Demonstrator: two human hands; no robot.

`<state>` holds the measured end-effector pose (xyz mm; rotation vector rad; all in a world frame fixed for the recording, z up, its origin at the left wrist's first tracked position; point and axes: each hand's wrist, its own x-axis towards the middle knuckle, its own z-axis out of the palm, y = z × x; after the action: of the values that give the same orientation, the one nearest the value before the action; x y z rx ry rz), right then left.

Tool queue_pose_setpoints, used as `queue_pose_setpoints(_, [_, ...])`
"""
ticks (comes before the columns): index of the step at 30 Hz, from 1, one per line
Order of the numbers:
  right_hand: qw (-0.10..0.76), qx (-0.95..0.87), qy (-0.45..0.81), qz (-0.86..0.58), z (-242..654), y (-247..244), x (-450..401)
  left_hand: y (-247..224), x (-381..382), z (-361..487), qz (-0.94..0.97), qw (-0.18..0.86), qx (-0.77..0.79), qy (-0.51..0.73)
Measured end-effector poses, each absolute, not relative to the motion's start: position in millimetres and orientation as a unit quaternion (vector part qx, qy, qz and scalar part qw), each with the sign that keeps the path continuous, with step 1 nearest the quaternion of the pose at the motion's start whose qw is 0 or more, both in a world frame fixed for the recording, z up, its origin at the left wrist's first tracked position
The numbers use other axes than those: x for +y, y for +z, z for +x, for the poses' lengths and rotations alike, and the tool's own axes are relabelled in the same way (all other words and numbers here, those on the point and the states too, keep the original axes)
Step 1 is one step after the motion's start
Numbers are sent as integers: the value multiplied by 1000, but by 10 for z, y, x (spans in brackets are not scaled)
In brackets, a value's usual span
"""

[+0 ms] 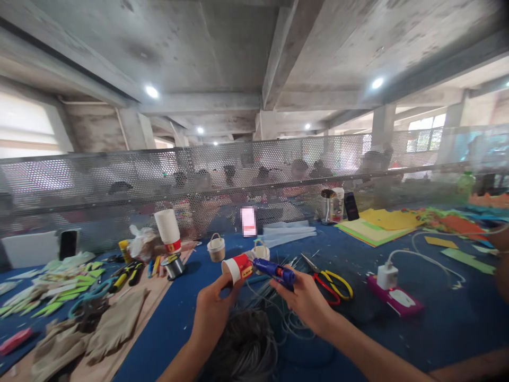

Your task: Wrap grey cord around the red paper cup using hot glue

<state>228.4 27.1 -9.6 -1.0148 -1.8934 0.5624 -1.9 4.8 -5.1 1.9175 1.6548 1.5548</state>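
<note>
My left hand (217,302) is closed round a red and white paper cup (237,267), which lies tilted on its side with its base turned to the right. In my right hand (304,297) is a blue glue gun (274,269), its nozzle close to the cup's base; whether they touch is too small to tell. Just behind the cup stand two small white cups with handles, one at the left (216,248) and one partly hidden (261,251). Below my hands lies a bundle of grey cord (248,345).
Right of my right hand lie scissors (334,284) and a purple power strip (394,295) with a white charger. Stacked paper cups (167,229), a wire spool (174,266) and gloves (117,326) are at the left. Coloured sheets (382,225) lie at the back right, before a perforated metal screen (222,180).
</note>
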Motion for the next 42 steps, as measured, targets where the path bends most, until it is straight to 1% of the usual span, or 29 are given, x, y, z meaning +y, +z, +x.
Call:
queue_pose_setpoints(15, [434, -781, 199, -403, 2272, -110, 262, 78, 49, 15, 564, 244, 517, 596])
queue_pose_setpoints(21, [434, -784, 189, -401, 2276, -135, 266, 113, 53, 1, 551, 261, 517, 601])
queue_pose_setpoints(24, [421, -797, 178, -396, 2282, -138, 273, 95, 80, -32, 536, 274, 513, 612])
queue_pose_setpoints(31, [405, -817, 143, -385, 2286, -146, 286, 15, 119, -102, 510, 335, 501, 613])
queue_pose_setpoints(38, [377, -823, 138, -401, 2279, -88, 245, 63, 101, -80, 445, 409, 469, 644])
queue_pose_setpoints(42, [366, -826, 137, -406, 2281, -96, 238, 69, 116, -96, 428, 414, 466, 654])
